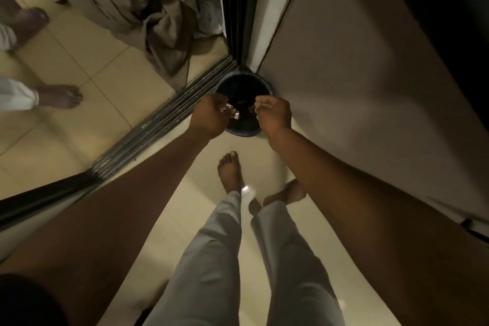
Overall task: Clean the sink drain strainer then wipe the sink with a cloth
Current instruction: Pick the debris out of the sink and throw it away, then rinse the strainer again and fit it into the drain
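Note:
I stand over a dark round bin (246,132) on the floor in a corner. My left hand (210,116) is curled round a small shiny metal thing, probably the drain strainer (229,111), held over the bin's opening. My right hand (272,115) hovers over the bin's right side with its fingers curled; something small seems pinched at its fingertips, too dim to make out. No sink or cloth is in view.
A sliding-door floor track (158,124) runs diagonally on the left. Behind it are a heap of beige fabric (148,13) and another person's bare feet (59,96). A tall grey appliance side (370,74) stands at the right. My own feet (230,172) are on pale tiles.

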`<action>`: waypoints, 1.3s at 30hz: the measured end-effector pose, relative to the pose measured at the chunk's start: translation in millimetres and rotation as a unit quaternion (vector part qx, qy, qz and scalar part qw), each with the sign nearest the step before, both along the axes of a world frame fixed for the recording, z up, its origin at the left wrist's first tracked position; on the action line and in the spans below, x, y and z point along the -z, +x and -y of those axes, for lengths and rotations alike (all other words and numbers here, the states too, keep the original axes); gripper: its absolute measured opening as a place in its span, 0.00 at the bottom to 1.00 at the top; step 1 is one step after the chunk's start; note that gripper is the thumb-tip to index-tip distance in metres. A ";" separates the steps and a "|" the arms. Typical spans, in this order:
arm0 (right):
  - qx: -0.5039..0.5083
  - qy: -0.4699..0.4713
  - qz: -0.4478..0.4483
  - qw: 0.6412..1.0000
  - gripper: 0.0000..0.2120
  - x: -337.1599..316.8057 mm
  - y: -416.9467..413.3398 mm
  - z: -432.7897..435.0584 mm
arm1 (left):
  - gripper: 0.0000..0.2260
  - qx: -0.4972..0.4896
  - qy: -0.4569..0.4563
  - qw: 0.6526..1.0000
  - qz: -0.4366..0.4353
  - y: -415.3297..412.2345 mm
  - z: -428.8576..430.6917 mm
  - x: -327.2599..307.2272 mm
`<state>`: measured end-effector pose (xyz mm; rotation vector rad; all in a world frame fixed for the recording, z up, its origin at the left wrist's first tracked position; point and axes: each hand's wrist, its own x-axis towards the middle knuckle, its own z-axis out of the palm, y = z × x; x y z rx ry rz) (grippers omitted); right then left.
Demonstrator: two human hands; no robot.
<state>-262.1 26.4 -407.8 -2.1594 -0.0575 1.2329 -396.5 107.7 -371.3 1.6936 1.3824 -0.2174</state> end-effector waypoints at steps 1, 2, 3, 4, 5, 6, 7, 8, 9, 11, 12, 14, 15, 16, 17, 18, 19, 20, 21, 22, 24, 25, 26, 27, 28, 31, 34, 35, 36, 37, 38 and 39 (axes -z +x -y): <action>0.000 0.002 0.004 1.000 0.16 -4.7 0.2 3.1 | 0.18 -0.001 -0.004 1.000 0.001 -0.1 0.7 -2.7; 0.001 0.007 0.007 1.000 0.15 -11.6 0.4 7.1 | 0.18 -0.002 -0.004 1.000 0.006 0.5 2.0 -6.8; 0.003 0.015 0.008 1.000 0.15 -19.0 0.4 11.3 | 0.18 -0.004 -0.001 1.000 0.013 1.2 3.6 -11.4; 0.007 0.025 0.006 1.000 0.14 -29.0 -0.4 15.8 | 0.17 -0.004 0.002 1.000 0.021 2.3 6.0 -17.4; 0.012 0.037 0.003 0.999 0.14 -40.6 -1.6 20.2 | 0.16 -0.005 0.006 1.000 0.031 4.2 9.0 -24.9; 0.014 0.052 0.002 0.999 0.13 -53.2 -3.2 23.4 | 0.15 -0.008 0.012 0.999 0.043 6.2 11.5 -32.8; 0.015 0.069 0.006 0.997 0.13 -68.5 -4.0 27.0 | 0.14 -0.010 0.018 0.998 0.060 8.9 14.7 -44.0; 0.012 0.086 0.011 0.996 0.13 -85.6 -4.8 31.0 | 0.12 -0.013 0.022 0.997 0.078 11.2 18.8 -56.7; 0.010 0.102 0.018 0.995 0.13 -103.7 -5.0 35.3 | 0.11 -0.011 0.026 0.995 0.095 13.7 23.2 -70.9; 0.012 0.128 0.029 0.991 0.14 -140.0 -5.0 45.1 | 0.11 -0.004 0.035 0.992 0.122 16.7 32.1 -100.3; 0.017 0.141 0.035 0.989 0.13 -160.7 -3.9 51.7 | 0.12 0.002 0.042 0.990 0.137 19.1 36.9 -117.6; 0.023 0.170 0.048 0.984 0.12 -203.1 -1.0 66.3 | 0.10 0.007 0.057 0.984 0.168 23.5 47.0 -155.3; 0.031 0.185 0.054 0.981 0.12 -224.2 1.3 73.2 | 0.09 0.005 0.060 0.981 0.182 26.3 51.6 -174.9; 0.040 0.201 0.058 0.977 0.11 -243.2 3.2 80.2 | 0.08 0.002 0.062 0.979 0.195 28.1 55.6 -192.0; 0.051 0.217 0.065 0.973 0.10 -263.7 6.9 88.5 | 0.07 0.004 0.065 0.976 0.209 32.1 59.8 -211.1; 0.057 0.230 0.072 0.969 0.10 -282.6 11.4 96.8 | 0.07 0.011 0.069 0.973 0.221 36.7 63.6 -230.2; 0.059 0.240 0.078 0.966 0.10 -299.8 16.0 105.6 | 0.07 0.021 0.072 0.970 0.230 41.6 67.6 -248.7; 0.060 0.247 0.084 0.963 0.09 -316.3 21.2 113.4 | 0.07 0.032 0.074 0.968 0.238 47.4 70.7 -266.1; 0.062 0.251 0.088 0.962 0.09 -329.3 26.0 119.4 | 0.06 0.039 0.074 0.966 0.244 52.7 73.1 -280.2; 0.068 0.255 0.097 0.960 0.09 -343.8 32.1 126.7 | 0.06 0.047 0.073 0.964 0.250 59.3 76.1 -295.4; 0.091 0.269 0.112 0.952 0.09 -369.0 45.5 143.0 | 0.06 0.052 0.061 0.960 0.267 73.8 84.5 -322.4; 0.107 0.279 0.111 0.948 0.09 -380.3 52.4 150.8 | 0.06 0.053 0.054 0.958 0.276 82.0 88.7 -334.6; 0.120 0.286 0.106 0.945 0.08 -389.4 58.0 158.3 | 0.06 0.053 0.049 0.956 0.283 88.5 92.6 -344.6; 0.132 0.294 0.102 0.941 0.09 -399.4 65.0 167.0 | 0.06 0.058 0.047 0.954 0.291 97.5 97.9 -355.4; 0.142 0.299 0.098 0.938 0.09 -408.0 72.0 176.1 | 0.06 0.065 0.044 0.952 0.297 105.8 103.9 -365.1; 0.182 0.322 0.071 0.926 0.09 -429.4 94.7 201.8 | 0.06 0.082 0.022 0.945 0.314 135.0 125.2 -390.9; 0.225 0.345 0.059 0.909 0.08 -450.0 125.9 226.5 | 0.07 0.089 0.006 0.939 0.332 173.4 148.0 -414.1; 0.233 0.351 0.061 0.905 0.08 -456.1 137.7 233.8 | 0.06 0.094 0.006 0.937 0.338 188.1 155.4 -421.0; 0.240 0.355 0.064 0.901 0.08 -460.8 148.1 239.4 | 0.06 0.100 0.008 0.935 0.341 200.9 161.4 -426.7; 0.248 0.360 0.068 0.897 0.08 -465.7 160.1 245.9 | 0.06 0.107 0.012 0.932 0.346 215.0 168.4 -432.1; 0.255 0.364 0.075 0.893 0.08 -470.0 171.7 252.2 | 0.06 0.115 0.016 0.929 0.351 228.2 175.4 -436.9; 0.260 0.366 0.083 0.890 0.08 -473.1 183.5 257.2 | 0.06 0.124 0.018 0.926 0.356 241.5 181.8 -440.5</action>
